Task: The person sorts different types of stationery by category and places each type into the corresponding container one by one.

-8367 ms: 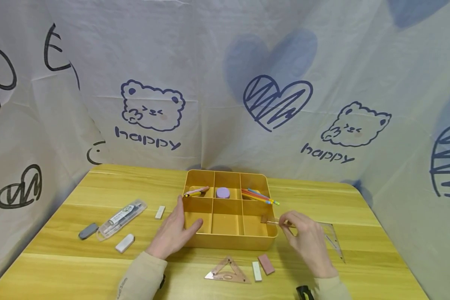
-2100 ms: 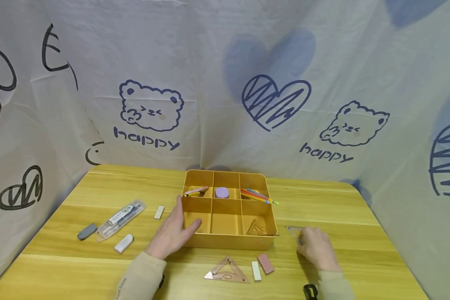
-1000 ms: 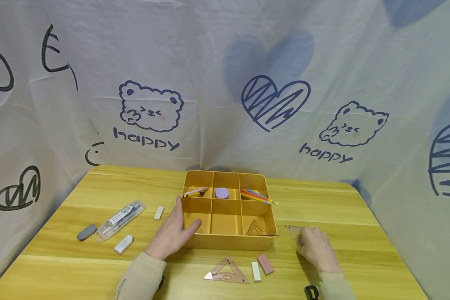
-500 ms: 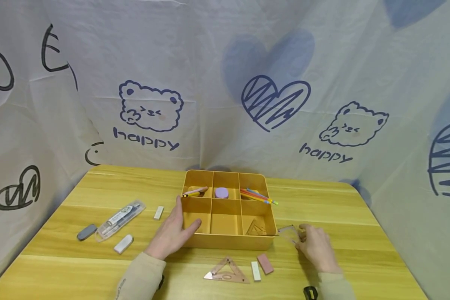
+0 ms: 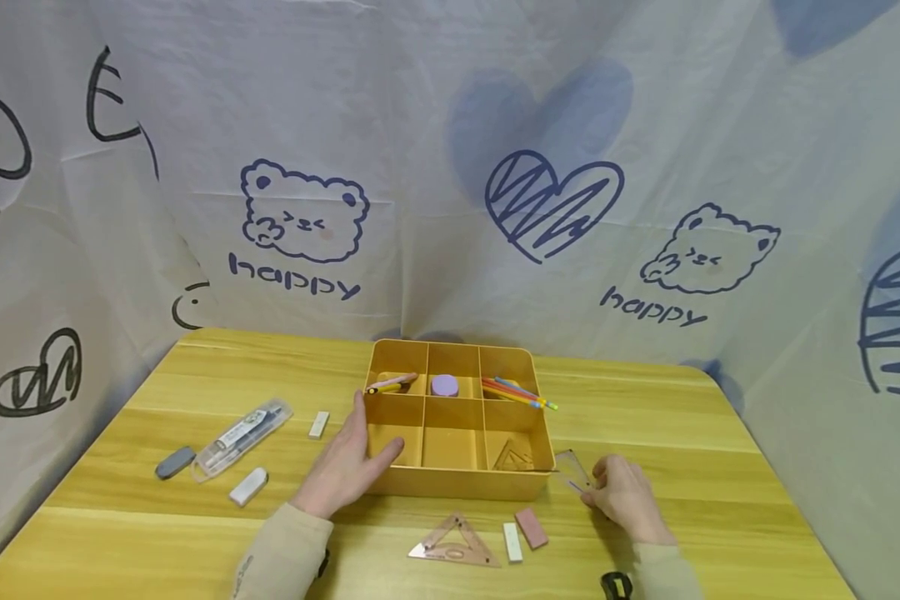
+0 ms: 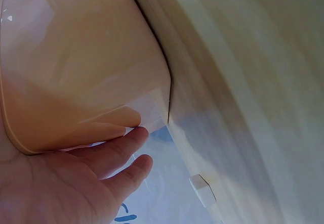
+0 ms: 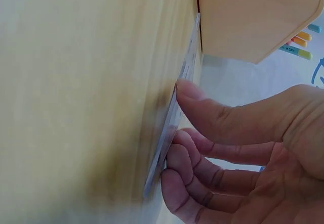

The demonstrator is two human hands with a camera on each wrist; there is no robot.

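Observation:
My right hand [image 5: 627,498] pinches the near right edge of a clear set square [image 5: 581,469] by the box's right side. In the right wrist view, the thumb and curled fingers meet the set square [image 7: 172,123], seen edge-on close above the table. My left hand [image 5: 347,464] rests on the left end of the yellow divided box [image 5: 457,483]; its fingers lie loosely along the outer wall, and the thumb reaches over the front left compartment. Another set square [image 5: 512,457] leans in the front right compartment. A pinkish triangular set square [image 5: 435,551] lies before the box.
White [image 5: 512,543] and pink [image 5: 532,528] erasers lie in front of the box. To the left are a clear pen case [image 5: 243,439], a grey eraser [image 5: 175,462] and white pieces [image 5: 249,487]. Pens, a purple round item [image 5: 445,385] and colored pencils [image 5: 513,392] occupy the back compartments.
Between the earliest frame and now, the set square from the right hand came to lean in the front right compartment. Lately the clear set square has slid left toward the box; left hand stayed put.

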